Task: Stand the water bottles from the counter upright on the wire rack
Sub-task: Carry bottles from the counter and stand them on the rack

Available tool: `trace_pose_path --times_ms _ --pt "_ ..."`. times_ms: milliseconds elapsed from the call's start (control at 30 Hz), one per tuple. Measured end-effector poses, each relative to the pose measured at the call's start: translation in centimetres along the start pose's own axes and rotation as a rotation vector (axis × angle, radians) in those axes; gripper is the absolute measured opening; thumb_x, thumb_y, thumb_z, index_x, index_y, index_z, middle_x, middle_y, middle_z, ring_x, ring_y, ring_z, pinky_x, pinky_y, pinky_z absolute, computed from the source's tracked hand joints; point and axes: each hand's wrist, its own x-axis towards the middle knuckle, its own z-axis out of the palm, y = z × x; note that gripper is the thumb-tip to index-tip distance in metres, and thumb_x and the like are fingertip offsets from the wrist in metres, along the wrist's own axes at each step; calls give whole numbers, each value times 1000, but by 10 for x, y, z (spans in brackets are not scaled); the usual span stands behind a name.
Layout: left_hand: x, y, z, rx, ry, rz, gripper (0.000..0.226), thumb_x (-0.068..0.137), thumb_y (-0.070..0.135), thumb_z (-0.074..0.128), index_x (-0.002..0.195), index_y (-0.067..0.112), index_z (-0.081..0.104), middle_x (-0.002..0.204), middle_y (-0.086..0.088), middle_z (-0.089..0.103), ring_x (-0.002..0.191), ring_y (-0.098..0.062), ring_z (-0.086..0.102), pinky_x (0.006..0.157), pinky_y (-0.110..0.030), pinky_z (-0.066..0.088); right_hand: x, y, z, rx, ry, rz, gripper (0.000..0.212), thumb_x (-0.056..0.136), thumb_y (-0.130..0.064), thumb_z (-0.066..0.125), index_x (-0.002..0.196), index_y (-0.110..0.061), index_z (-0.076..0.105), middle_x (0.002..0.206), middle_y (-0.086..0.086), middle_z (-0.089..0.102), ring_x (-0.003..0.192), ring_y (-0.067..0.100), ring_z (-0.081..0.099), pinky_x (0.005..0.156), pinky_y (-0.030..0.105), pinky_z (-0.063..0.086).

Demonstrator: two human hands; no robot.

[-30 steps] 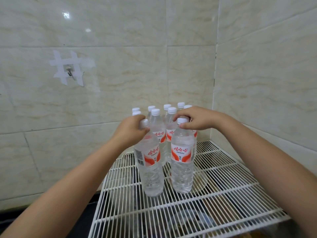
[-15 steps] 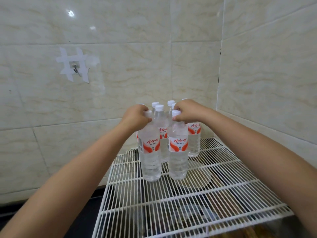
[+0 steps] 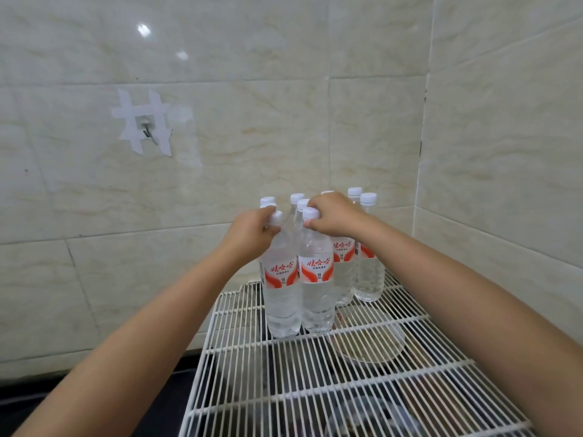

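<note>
Bottles stand in a bunch on the wire rack [image 3: 362, 367]. Left hand [image 3: 252, 234] and right hand [image 3: 334, 216] each pinch a front bottle's neck, fingers curled. Next, I think: let go gently.

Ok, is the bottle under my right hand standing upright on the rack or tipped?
Upright. The front right bottle rests base-down on the wire rack, its cap straight above, with the right hand gripping its neck.

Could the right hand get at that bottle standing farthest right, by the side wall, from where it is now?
Probably yes. The right hand grips the front bottle by its neck, so it must let go first. The rightmost bottle stands just beyond it with its cap uncovered.
</note>
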Motion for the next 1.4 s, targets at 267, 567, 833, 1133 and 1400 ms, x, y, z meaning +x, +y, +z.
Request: trace_pose_path --times_ms 267,567,833,1133,1400 --pt "1 -3 1 -99 8 16 39 92 10 53 130 5 50 117 -22 63 109 -32 58 89 -32 44 3 5 5 16 24 -16 18 92 -24 50 83 -9 45 63 -7 35 79 20 44 48 18 23" --pt "1 -8 3 -103 -39 51 49 94 14 51 141 11 36 140 -12 49 126 -24 48 103 -31 39 -2 1 14 -32 69 14 30 94 -25 45 114 -3 51 114 15 60 100 29 57 71 31 40" --pt "-20 -45 -27 328 95 60 43 96 25 45 138 18 42 150 -3 36 136 -23 33 111 -29 26 -7 -32 14 -240 375 -204 38 87 -25 51 115 1 57 118 21 59 113 35 55 93 43 45" --pt "-147 -133 -105 686 106 -482 49 97 32 40 142 15 33 154 -7 25 142 -30 17 115 -41 19 -13 -201 71 44 239 -579 43 91 -28 50 125 -3 51 132 19 50 124 33 43 102 39 32" --pt "-331 -193 -177 832 165 -827 51 87 34 37 128 6 52 138 -15 50 128 -36 41 105 -46 36 -87 -386 158 337 47 -896 37 86 -23 56 111 4 59 115 24 60 115 37 50 101 44 32"
